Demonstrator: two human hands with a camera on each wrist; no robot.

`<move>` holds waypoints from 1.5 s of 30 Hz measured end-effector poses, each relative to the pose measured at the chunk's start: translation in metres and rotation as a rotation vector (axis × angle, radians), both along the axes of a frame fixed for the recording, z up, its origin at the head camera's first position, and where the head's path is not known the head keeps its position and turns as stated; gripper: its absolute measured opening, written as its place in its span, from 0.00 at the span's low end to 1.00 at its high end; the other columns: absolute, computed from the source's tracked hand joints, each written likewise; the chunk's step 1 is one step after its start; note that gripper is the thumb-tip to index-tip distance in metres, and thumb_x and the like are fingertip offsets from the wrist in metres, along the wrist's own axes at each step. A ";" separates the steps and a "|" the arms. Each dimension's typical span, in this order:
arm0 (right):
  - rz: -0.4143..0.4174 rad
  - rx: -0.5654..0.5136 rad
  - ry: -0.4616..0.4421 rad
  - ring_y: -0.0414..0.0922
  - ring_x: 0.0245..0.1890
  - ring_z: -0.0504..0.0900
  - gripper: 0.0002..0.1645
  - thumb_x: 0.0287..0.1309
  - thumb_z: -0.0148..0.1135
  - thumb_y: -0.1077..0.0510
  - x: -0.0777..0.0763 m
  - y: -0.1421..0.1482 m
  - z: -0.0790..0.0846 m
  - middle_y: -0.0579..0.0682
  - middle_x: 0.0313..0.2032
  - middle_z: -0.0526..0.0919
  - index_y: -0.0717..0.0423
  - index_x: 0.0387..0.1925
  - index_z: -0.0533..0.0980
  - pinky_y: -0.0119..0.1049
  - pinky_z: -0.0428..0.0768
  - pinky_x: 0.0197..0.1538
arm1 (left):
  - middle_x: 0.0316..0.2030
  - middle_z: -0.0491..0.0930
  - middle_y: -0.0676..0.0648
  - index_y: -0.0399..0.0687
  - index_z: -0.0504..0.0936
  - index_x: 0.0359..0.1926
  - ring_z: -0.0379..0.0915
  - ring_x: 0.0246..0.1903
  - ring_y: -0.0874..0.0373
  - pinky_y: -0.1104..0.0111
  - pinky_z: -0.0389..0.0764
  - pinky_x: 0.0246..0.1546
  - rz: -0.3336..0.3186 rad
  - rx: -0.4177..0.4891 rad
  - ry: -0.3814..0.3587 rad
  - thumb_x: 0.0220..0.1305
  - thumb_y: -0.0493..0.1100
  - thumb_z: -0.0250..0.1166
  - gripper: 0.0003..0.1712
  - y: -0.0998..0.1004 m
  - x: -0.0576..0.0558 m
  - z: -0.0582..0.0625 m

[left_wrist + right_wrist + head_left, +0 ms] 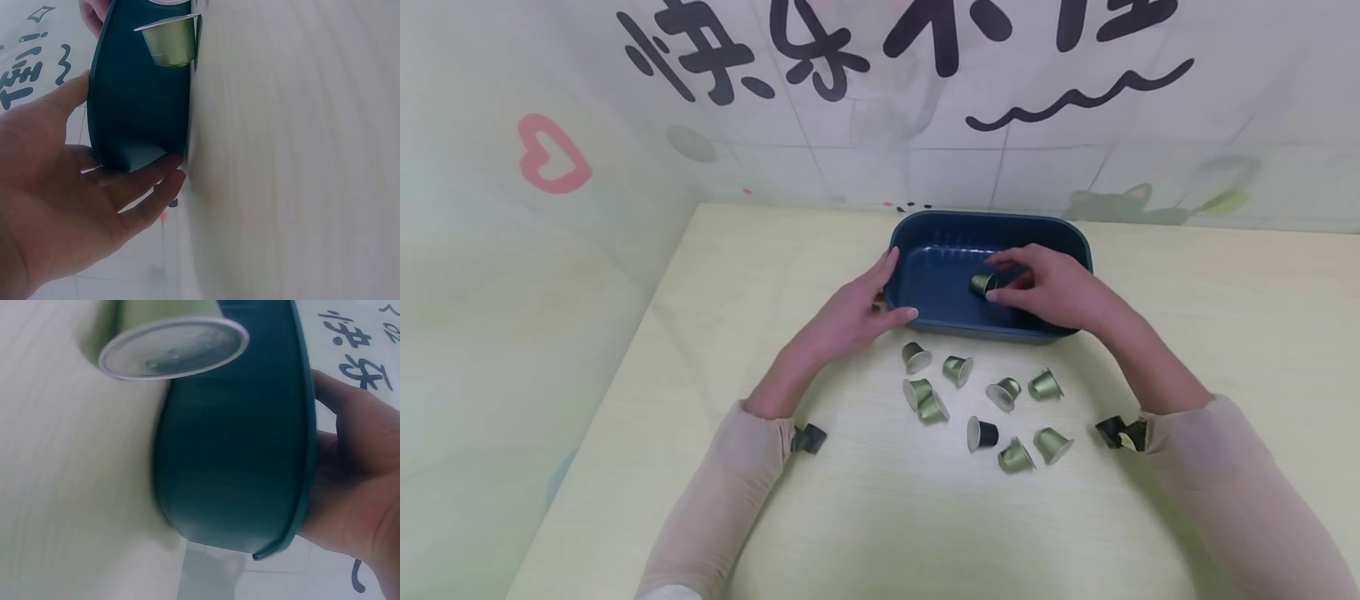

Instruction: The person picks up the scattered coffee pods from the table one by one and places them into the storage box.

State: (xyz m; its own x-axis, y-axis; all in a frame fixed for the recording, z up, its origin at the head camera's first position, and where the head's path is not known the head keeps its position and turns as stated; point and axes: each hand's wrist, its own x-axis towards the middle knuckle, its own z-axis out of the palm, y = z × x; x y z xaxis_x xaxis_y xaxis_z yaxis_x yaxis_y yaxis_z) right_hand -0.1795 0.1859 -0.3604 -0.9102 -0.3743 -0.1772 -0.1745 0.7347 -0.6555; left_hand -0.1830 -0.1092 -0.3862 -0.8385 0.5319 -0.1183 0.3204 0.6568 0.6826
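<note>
A dark blue rectangular bin (940, 310) stands on the table near the wall. My left hand (852, 315) rests against the bin's left end, fingers spread along its outside and thumb at the near rim. In the left wrist view those fingers (140, 187) look mostly straight. My right hand (1051, 285) reaches over the bin with bent fingers. Its thumb and fingertips pinch a green coffee capsule (979, 285) inside the bin; part of the grip is hidden. Several more coffee capsules (957, 370) lie on the table in front, mostly green, one with a black body (982, 434).
The pale table (880, 525) meets a white wall (925, 171) with black lettering behind the bin. Another wall (512, 333) borders the left side. Small dark devices (809, 438) sit at both wrists.
</note>
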 end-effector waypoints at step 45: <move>0.043 -0.247 0.329 0.41 0.40 0.81 0.28 0.52 0.75 0.65 0.049 0.031 0.003 0.41 0.48 0.82 0.50 0.56 0.79 0.23 0.77 0.44 | 0.77 0.50 0.46 0.51 0.39 0.80 0.79 0.48 0.55 0.65 0.78 0.50 0.034 0.042 -0.022 0.68 0.55 0.65 0.54 0.001 -0.001 -0.004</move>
State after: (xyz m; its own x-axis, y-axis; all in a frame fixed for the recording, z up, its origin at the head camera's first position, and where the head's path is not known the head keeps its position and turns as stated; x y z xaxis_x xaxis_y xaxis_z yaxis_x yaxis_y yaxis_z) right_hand -0.1301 0.2170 -0.3575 -0.8858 -0.4082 0.2208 -0.4316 0.5496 -0.7153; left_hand -0.1845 -0.1084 -0.3901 -0.8535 0.5083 -0.1148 0.2833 0.6374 0.7166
